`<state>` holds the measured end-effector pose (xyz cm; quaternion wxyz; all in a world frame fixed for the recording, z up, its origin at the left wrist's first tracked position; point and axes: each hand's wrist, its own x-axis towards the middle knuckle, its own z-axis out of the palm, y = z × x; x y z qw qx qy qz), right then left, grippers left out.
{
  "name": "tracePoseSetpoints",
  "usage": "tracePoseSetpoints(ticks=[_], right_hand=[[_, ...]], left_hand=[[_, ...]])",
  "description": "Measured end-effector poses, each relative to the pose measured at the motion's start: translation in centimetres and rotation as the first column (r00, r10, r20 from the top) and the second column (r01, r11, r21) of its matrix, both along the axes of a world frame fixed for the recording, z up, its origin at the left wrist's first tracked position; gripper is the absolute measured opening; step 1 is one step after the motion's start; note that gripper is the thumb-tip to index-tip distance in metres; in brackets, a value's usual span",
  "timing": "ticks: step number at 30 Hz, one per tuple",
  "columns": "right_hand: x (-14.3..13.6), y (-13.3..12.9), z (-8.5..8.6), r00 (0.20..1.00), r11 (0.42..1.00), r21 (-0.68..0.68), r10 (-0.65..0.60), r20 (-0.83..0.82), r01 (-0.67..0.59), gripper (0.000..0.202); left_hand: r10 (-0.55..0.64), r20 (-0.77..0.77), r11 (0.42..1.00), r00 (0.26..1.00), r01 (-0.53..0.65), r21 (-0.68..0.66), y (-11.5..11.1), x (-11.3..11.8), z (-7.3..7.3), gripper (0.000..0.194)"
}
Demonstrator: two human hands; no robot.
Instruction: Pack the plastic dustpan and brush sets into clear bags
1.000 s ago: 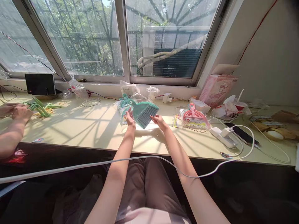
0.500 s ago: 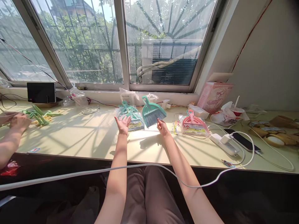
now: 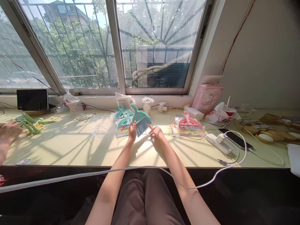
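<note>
A green dustpan (image 3: 146, 117) with a dark-bristled brush (image 3: 142, 125) set in it is held upright above the table. My left hand (image 3: 132, 132) grips its lower left edge, thumb in front. My right hand (image 3: 156, 132) is at the lower right corner, a finger pointing at the bristles' edge; its other fingers are curled and it seems to hold nothing. Green dustpan sets in clear wrapping (image 3: 123, 127) lie just left of my left hand. Further right lies a wrapped pink set (image 3: 190, 125), with a small yellow packet (image 3: 172, 129) beside it.
Along the back stand a tablet (image 3: 32, 99), bagged cup (image 3: 73, 102), plastic cup (image 3: 147, 107) and pink box (image 3: 207, 97). At right are a power strip (image 3: 218, 143), phone (image 3: 235, 138) and cables. Another person's hand (image 3: 10, 131) touches green leaves (image 3: 32, 126). A white cable (image 3: 93, 172) crosses in front.
My left hand has gone from open and apart to gripping the dustpan's left edge. The dustpan has come lower and left in view. My right hand has loosened from its corner.
</note>
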<state>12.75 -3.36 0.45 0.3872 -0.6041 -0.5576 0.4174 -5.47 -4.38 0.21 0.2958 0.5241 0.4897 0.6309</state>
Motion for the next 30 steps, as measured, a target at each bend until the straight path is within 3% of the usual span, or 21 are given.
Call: tracePoseSetpoints(ticks=[2,5,7,10,13,17,21,24,27,30], right_hand=[[-0.3,-0.4,0.1,0.981,0.975,0.199,-0.132,0.141,0.103,0.033],[-0.9,-0.8,0.3,0.977,0.875,0.482,-0.140,0.164,0.045,0.041],[-1.2,-0.9,0.5,0.990,0.845,0.535,-0.084,0.117,0.008,0.049],[-1.2,-0.7,0.8,0.995,0.849,0.528,-0.059,0.078,0.009,0.051],[-1.0,-0.6,1.0,0.995,0.866,0.499,-0.057,0.076,0.012,0.045],[-0.5,-1.0,1.8,0.983,0.879,0.465,-0.164,0.087,0.106,0.030],[-0.1,-1.2,2.8,0.967,0.898,0.423,-0.203,0.154,0.121,0.020],[0.2,-1.0,3.2,0.984,0.911,0.404,-0.142,0.103,0.089,0.023],[1.6,-1.0,3.6,0.994,0.905,0.423,0.004,-0.113,0.045,0.033],[4.9,-1.5,4.7,0.969,0.885,0.458,0.030,-0.247,0.089,0.039]], left_hand=[[0.062,-0.169,0.998,0.984,-0.057,0.039,-1.0,0.3,-0.3,0.062],[0.005,-0.386,0.992,0.923,0.045,0.122,-2.2,1.3,-0.9,0.062],[-0.028,-0.494,0.987,0.869,0.103,0.126,-2.7,2.0,-1.4,0.060],[-0.043,-0.560,0.983,0.827,0.136,0.125,-2.8,2.5,-1.8,0.059],[-0.089,-0.515,0.982,0.852,0.162,0.098,-3.0,2.4,-1.6,0.060],[-0.172,-0.351,0.979,0.920,0.199,0.044,-3.2,2.2,-1.0,0.056],[-0.145,-0.303,0.989,0.942,0.140,-0.036,-3.2,2.6,-0.8,0.054],[-0.129,-0.292,0.992,0.948,0.123,-0.038,-2.8,2.6,-1.0,0.053],[0.080,-0.166,0.997,0.983,-0.080,0.004,-1.9,1.0,-0.9,0.055],[0.351,0.026,0.930,0.936,-0.352,0.102,-1.0,-1.5,-0.2,0.053]])
